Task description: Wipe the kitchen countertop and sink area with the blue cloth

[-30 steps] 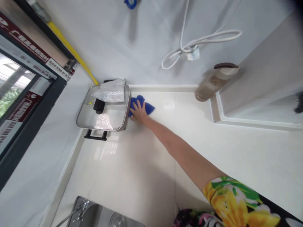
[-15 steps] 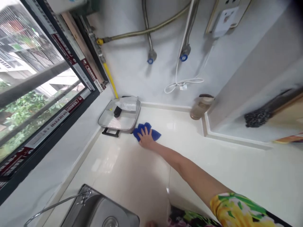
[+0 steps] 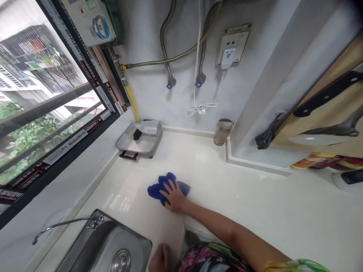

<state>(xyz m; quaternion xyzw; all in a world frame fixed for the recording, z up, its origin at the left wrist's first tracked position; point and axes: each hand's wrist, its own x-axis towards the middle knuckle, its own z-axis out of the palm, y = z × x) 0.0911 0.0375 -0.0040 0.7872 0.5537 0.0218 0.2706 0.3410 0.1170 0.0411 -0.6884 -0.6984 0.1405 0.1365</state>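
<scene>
My right hand (image 3: pixel 173 197) lies flat with spread fingers on a blue cloth (image 3: pixel 160 187), pressing it onto the cream countertop (image 3: pixel 232 196) in front of me. My left hand (image 3: pixel 160 258) rests at the counter's near edge beside the sink (image 3: pixel 113 249); only its back shows and the fingers are hidden.
A square lidded electric pan (image 3: pixel 138 141) with a plastic bag on top stands in the back left corner. A brown jar (image 3: pixel 222 131) sits by the wall. A faucet (image 3: pixel 62 226) arches over the sink. Knives and a brush hang at the right. A window runs along the left.
My right hand has dragged the blue cloth from beside the pan back toward me across the counter. The view has tilted up, and my left hand has come into sight.
</scene>
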